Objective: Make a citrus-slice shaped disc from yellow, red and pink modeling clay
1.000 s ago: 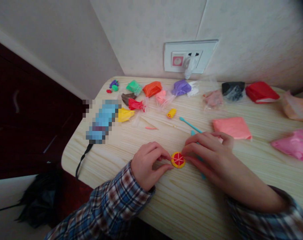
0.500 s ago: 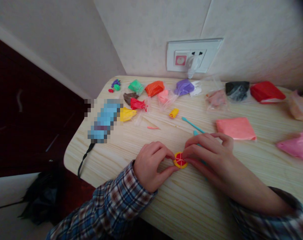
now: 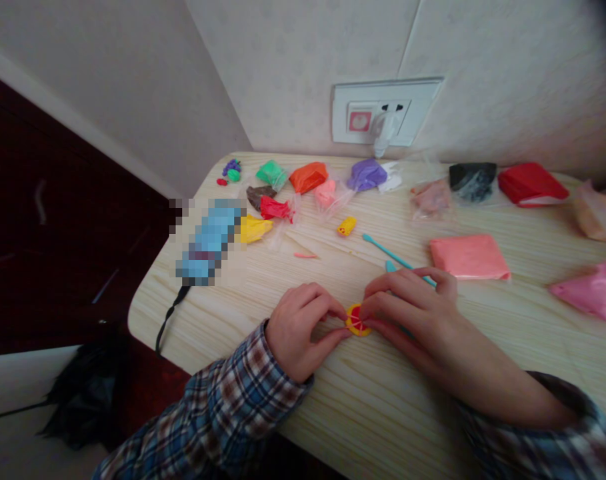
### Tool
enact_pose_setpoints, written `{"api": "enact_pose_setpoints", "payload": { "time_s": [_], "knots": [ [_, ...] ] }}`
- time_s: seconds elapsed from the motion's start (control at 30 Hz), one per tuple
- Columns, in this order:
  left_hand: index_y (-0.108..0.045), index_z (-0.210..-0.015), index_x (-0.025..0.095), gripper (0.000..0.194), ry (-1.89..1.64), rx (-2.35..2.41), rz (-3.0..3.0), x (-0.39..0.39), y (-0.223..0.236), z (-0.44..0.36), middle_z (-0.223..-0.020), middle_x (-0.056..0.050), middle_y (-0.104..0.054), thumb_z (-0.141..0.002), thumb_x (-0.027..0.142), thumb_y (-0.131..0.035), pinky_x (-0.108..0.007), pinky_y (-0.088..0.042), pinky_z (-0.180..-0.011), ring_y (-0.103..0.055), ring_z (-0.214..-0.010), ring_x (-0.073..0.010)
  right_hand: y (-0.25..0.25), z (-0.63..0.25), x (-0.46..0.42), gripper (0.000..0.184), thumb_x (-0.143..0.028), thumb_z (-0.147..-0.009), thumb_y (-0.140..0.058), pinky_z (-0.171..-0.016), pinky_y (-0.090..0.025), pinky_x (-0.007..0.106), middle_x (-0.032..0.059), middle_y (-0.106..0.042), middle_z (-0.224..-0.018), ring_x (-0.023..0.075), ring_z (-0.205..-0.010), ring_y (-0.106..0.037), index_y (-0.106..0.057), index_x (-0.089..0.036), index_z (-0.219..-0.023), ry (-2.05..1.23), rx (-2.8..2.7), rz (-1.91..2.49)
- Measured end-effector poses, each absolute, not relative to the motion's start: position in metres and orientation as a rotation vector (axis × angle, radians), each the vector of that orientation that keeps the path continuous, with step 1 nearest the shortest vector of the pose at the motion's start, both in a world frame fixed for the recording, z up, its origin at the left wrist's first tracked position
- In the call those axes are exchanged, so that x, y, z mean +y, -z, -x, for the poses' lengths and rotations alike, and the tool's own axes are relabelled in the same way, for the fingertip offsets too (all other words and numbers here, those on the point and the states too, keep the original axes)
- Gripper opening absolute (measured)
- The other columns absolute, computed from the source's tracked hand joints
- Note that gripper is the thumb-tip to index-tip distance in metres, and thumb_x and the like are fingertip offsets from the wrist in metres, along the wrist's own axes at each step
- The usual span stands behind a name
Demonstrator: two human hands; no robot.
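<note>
Disc (image 3: 355, 323), yellow-rimmed and red inside, lies on the table (image 3: 233, 313); our left hand (image 3: 299, 331) clamps its left edge in a thumb-and-finger grip, while we cannot tell whether our right hand (image 3: 417, 313), fingertips touching its right side, pinches anything

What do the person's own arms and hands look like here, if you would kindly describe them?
Both arms wear long plaid fabric sleeves in blue, brown, white and dark tones: the left sleeve reaches the wrist, while the loose right sleeve leaves some forearm bare. The left hand and right hand are ungloved, with no rings visible.
</note>
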State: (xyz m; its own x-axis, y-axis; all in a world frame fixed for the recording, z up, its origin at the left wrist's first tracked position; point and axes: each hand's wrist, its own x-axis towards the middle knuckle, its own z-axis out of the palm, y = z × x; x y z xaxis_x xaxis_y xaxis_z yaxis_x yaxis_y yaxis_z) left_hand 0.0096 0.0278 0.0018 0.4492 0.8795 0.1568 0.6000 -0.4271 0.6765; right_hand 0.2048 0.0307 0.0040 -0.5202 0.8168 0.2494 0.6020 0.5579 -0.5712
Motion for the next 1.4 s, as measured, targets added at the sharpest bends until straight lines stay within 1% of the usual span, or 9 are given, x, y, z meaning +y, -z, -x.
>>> {"api": "enact_pose_setpoints", "payload": {
  "time_s": [0.43,0.6,0.83,0.93,1.07,1.13,1.3,1.4],
  "knots": [
    [-0.064,-0.078,0.014,0.009,-0.651,1.272,-2.051,0.031,-0.004,-0.011,-0.076,-0.002,-0.059,-0.073,0.017,-0.071,-0.025,-0.045,-0.063,-0.054,-0.068,-0.0133,-0.004,-0.206,0.03,0.015,-0.02,-0.09,-0.045,-0.092,-0.022,0.038,-0.0012,-0.06,-0.09,0.0146,-0.089,-0.055,-0.058,-0.025,-0.086,-0.571,-2.326,1.16],
    [-0.065,-0.079,0.014,0.01,-0.589,1.286,-2.043,0.031,-0.005,-0.012,-0.077,-0.002,-0.06,-0.073,0.018,-0.071,-0.026,-0.045,-0.064,-0.054,-0.069,-0.0134,-0.003,-0.212,0.032,0.013,-0.023,-0.09,-0.044,-0.088,-0.023,0.039,-0.0005,-0.059,-0.091,0.0166,-0.089,-0.055,-0.057,-0.025,-0.087,-0.517,-2.345,1.188],
    [-0.064,-0.08,0.013,0.011,-0.596,1.287,-2.046,0.032,-0.006,-0.013,-0.078,-0.002,-0.06,-0.073,0.019,-0.071,-0.026,-0.044,-0.065,-0.054,-0.068,-0.0136,0.0,-0.216,0.033,0.013,-0.024,-0.091,-0.044,-0.088,-0.022,0.04,-0.0008,-0.059,-0.091,0.0175,-0.09,-0.056,-0.055,-0.024,-0.086,-0.448,-2.379,1.211],
    [-0.064,-0.083,0.013,0.017,-0.584,1.31,-2.031,0.032,-0.006,-0.013,-0.077,-0.002,-0.061,-0.071,0.019,-0.073,-0.026,-0.044,-0.065,-0.055,-0.068,-0.0133,0.0,-0.215,0.033,0.012,-0.022,-0.09,-0.044,-0.087,-0.022,0.04,-0.0007,-0.059,-0.09,0.0174,-0.089,-0.056,-0.055,-0.024,-0.086,-0.436,-2.379,1.214],
    [-0.065,-0.097,0.016,0.026,-0.549,1.299,-2.023,0.033,-0.007,-0.013,-0.08,-0.001,-0.06,-0.072,0.018,-0.072,-0.026,-0.045,-0.066,-0.054,-0.066,-0.0123,0.0,-0.215,0.034,0.011,-0.024,-0.09,-0.044,-0.084,-0.024,0.04,0.0007,-0.06,-0.091,0.0189,-0.09,-0.056,-0.055,-0.023,-0.087,-0.437,-2.37,1.242],
    [-0.066,-0.1,0.017,0.027,-0.533,1.282,-2.032,0.034,-0.007,-0.013,-0.082,-0.002,-0.06,-0.073,0.017,-0.071,-0.026,-0.045,-0.066,-0.053,-0.067,-0.0126,0.0,-0.216,0.035,0.01,-0.026,-0.089,-0.045,-0.083,-0.024,0.04,0.0015,-0.06,-0.093,0.0199,-0.091,-0.055,-0.055,-0.024,-0.089,-0.427,-2.363,1.261],
    [-0.068,-0.096,0.018,0.023,-0.541,1.259,-2.063,0.034,-0.005,-0.011,-0.084,-0.004,-0.06,-0.074,0.019,-0.07,-0.027,-0.046,-0.068,-0.055,-0.076,-0.0159,-0.001,-0.217,0.034,0.012,-0.028,-0.089,-0.047,-0.085,-0.024,0.04,0.0009,-0.058,-0.095,0.0195,-0.09,-0.054,-0.056,-0.025,-0.095,-0.455,-2.364,1.275],
    [-0.068,-0.095,0.019,0.022,-0.585,1.248,-2.06,0.033,-0.003,-0.01,-0.083,-0.003,-0.06,-0.073,0.019,-0.07,-0.027,-0.046,-0.068,-0.055,-0.075,-0.0156,-0.002,-0.217,0.033,0.012,-0.028,-0.089,-0.046,-0.085,-0.024,0.04,0.0006,-0.058,-0.096,0.0186,-0.09,-0.054,-0.057,-0.027,-0.094,-0.511,-2.362,1.272]
  ]
}}
